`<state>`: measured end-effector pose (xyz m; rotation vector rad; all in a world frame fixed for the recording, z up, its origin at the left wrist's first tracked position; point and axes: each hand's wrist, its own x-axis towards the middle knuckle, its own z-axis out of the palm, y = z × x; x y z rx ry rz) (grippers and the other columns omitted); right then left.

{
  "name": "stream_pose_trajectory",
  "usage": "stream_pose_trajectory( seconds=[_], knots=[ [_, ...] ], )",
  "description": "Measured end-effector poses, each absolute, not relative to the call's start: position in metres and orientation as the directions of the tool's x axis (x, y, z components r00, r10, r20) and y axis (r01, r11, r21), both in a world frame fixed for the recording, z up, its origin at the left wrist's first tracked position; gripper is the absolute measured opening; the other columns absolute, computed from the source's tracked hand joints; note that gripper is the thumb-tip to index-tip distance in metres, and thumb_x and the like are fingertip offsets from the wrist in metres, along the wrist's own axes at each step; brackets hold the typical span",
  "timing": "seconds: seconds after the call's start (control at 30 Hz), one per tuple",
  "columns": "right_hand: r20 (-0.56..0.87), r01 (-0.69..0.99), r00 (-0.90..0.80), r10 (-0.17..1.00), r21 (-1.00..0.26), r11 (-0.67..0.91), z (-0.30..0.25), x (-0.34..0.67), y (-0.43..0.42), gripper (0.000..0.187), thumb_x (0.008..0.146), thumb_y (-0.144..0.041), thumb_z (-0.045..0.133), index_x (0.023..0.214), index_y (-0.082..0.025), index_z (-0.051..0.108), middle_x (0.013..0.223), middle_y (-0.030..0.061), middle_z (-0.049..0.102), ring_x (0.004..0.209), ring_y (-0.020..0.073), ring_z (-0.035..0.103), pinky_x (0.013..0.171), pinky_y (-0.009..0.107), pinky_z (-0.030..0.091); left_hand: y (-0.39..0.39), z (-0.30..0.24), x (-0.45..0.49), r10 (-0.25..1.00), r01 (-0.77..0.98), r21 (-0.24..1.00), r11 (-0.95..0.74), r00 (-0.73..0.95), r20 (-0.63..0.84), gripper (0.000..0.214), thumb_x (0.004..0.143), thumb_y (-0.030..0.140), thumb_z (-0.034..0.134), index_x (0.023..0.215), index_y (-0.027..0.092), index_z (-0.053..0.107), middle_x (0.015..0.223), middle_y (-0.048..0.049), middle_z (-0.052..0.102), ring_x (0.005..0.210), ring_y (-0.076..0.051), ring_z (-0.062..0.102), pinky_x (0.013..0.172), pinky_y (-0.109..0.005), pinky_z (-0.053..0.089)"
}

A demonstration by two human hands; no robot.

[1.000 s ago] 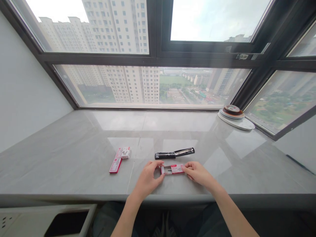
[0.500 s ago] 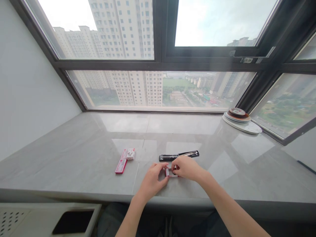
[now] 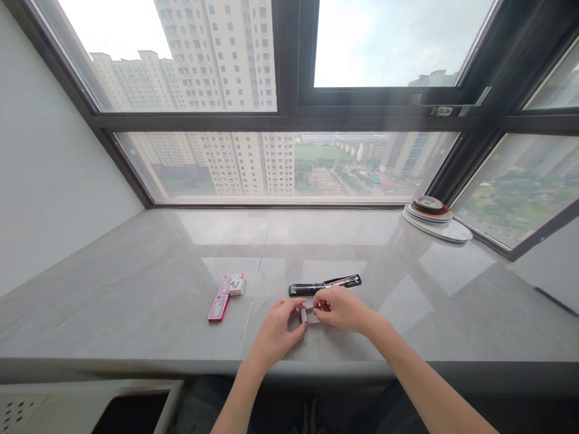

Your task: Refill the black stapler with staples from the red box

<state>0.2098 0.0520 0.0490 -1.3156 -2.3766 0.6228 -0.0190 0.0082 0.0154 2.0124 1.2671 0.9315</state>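
A small red-and-white box (image 3: 310,316) with its inside showing rests on the stone-look ledge. My left hand (image 3: 277,330) grips its left end between thumb and fingers. Over the right part of the box, my right hand (image 3: 338,308) has its fingertips pinched together; whatever is between them is too small to make out. Just behind my hands lies a black stapler (image 3: 324,286), opened out so its metal channel shows. To the left, two flat pink-and-white boxes lie on the ledge, the nearer one (image 3: 219,308) closest to me, with a small white box (image 3: 236,284) beside the farther.
A stack of round plates or mats (image 3: 434,220) stands in the far right corner by the dark window frame (image 3: 284,122). The ledge's front edge (image 3: 316,363) runs just below my wrists. A pale perforated plastic piece (image 3: 49,410) is at lower left.
My right fingers have shifted slightly at the box, while the left hand keeps its grip. The whole view has moved a little; the stapler and other boxes stay in place.
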Motion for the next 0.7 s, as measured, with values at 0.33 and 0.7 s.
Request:
stream_pose_trajectory(
  seconds=[0.33,0.7],
  knots=[
    [0.156,0.651,-0.331,0.93,-0.676,0.345,0.033,0.263,0.026,0.015,0.089,-0.033,0.063,0.09,-0.022,0.074,0.087,0.0008,0.065,0.069,0.0136,0.052,0.066,0.026,0.04,0.008,0.014,-0.019,0.91,0.516,0.758,-0.398,0.323,0.258,0.051,0.084,0.019,0.066,0.133,0.032,0.062,0.121,-0.003,0.067,0.113,-0.022,0.063,0.102,-0.037,0.051],
    [0.088,0.663,-0.344,0.935,-0.682,0.308,0.028,0.243,0.009,0.029,0.085,-0.043,0.072,0.11,-0.03,0.077,0.088,0.0001,0.066,0.07,0.0153,0.055,0.068,0.027,0.043,0.012,0.014,-0.016,0.948,0.62,0.717,-0.318,0.224,0.226,0.019,0.094,0.037,0.059,0.11,0.03,0.067,0.084,0.002,0.074,0.086,-0.021,0.066,0.087,-0.036,0.047]
  ],
)
